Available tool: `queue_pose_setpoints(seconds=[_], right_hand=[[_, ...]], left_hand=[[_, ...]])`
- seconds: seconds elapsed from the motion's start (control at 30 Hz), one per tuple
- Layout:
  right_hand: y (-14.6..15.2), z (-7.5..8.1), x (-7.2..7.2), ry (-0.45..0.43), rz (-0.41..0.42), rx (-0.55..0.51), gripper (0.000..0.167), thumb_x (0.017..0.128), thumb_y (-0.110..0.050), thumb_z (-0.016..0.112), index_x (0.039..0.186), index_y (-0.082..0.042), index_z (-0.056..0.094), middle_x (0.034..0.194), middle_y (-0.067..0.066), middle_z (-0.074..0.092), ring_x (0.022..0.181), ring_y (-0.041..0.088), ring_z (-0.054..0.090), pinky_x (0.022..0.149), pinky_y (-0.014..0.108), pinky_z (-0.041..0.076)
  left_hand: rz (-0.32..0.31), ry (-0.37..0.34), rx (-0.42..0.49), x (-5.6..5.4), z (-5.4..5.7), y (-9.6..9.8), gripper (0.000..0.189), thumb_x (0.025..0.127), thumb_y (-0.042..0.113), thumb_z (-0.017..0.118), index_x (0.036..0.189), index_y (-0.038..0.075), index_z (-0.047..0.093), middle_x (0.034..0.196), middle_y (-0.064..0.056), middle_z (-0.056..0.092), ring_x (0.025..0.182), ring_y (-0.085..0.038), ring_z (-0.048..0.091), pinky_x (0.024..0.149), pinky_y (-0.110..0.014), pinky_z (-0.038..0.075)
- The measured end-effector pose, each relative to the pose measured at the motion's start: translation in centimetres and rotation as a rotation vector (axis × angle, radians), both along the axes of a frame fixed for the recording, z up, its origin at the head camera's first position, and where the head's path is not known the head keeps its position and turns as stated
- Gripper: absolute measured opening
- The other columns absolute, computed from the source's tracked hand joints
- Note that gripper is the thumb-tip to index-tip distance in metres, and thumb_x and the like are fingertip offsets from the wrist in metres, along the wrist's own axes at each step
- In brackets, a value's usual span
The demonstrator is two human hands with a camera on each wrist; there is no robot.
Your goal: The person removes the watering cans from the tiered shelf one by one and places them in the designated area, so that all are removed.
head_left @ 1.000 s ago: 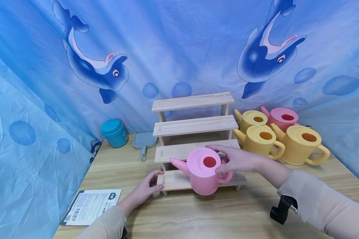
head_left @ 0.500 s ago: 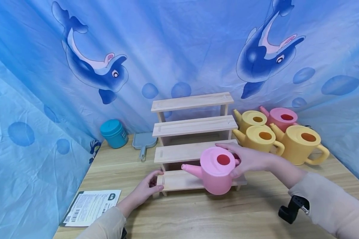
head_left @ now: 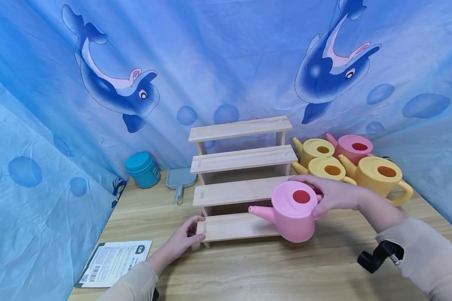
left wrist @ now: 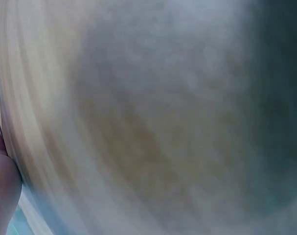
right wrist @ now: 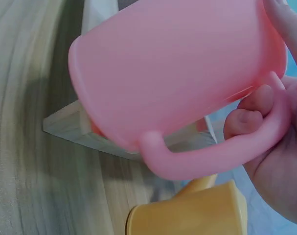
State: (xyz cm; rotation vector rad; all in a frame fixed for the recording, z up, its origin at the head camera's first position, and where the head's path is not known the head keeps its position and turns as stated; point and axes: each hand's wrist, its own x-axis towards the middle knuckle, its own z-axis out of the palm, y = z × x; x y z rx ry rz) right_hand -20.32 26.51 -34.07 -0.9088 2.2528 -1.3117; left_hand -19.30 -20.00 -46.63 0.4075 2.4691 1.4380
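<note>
A pink watering can (head_left: pixel 294 213) hangs in front of the right end of the lowest step of a wooden tiered shelf (head_left: pixel 241 161). My right hand (head_left: pixel 333 194) grips it at the handle side; in the right wrist view two fingers (right wrist: pixel 253 110) curl through the handle (right wrist: pixel 202 159). The can's spout points left over the lowest board. At that board's left end my left hand (head_left: pixel 182 236) pinches the edge between thumb and fingers. The left wrist view is mostly a blurred surface, with part of the left hand (left wrist: pixel 4 191) at its left edge.
Several yellow watering cans (head_left: pixel 378 173) and another pink watering can (head_left: pixel 353 147) stand right of the shelf. At the left are a teal tub (head_left: pixel 142 169), a grey-blue dustpan (head_left: pixel 181 179) and a printed packet (head_left: pixel 114 263). A blue dolphin curtain (head_left: pixel 226 62) hangs behind.
My right hand has carried the pink watering can to the right along the lowest step, toward its right end. The left hand stays on the board's left end.
</note>
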Motion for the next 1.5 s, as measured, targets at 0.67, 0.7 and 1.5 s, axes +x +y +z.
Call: queue_pose_setpoints(seconds=[0.67,0.7,1.5], right_hand=[[9.5,-0.5,2.2,-0.124,-0.250,-0.127,0.067,0.081,-0.011,0.062,0.141,-0.016,0.034,0.127,0.000,0.051,0.110,0.014,0.051,0.080,0.041,0.050],[10.0,-0.7,2.3,-0.129,-0.249,-0.145,0.065,0.082,-0.011,0.061,0.141,-0.018,0.035,0.127,-0.001,0.051,0.110,0.014,0.051,0.079,0.042,0.051],[19.1,-6.3,4.5,-0.196,-0.492,-0.215,0.053,0.096,0.000,0.046,0.127,-0.042,0.039,0.110,-0.018,0.055,0.081,0.010,0.061,0.061,0.051,0.052]], left_hand=[[-0.038,0.026,0.011,-0.1,0.0,0.1,0.045,0.088,0.022,0.066,0.128,0.015,0.046,0.099,-0.010,0.052,0.089,-0.022,0.048,0.077,-0.031,0.039],[-0.037,0.024,0.011,-0.1,0.0,0.1,0.045,0.088,0.022,0.066,0.128,0.015,0.046,0.099,-0.010,0.052,0.089,-0.022,0.047,0.077,-0.031,0.039],[-0.020,-0.004,0.004,0.0,0.2,0.0,0.046,0.088,0.024,0.065,0.128,0.016,0.046,0.103,-0.011,0.051,0.090,-0.023,0.047,0.078,-0.033,0.038]])
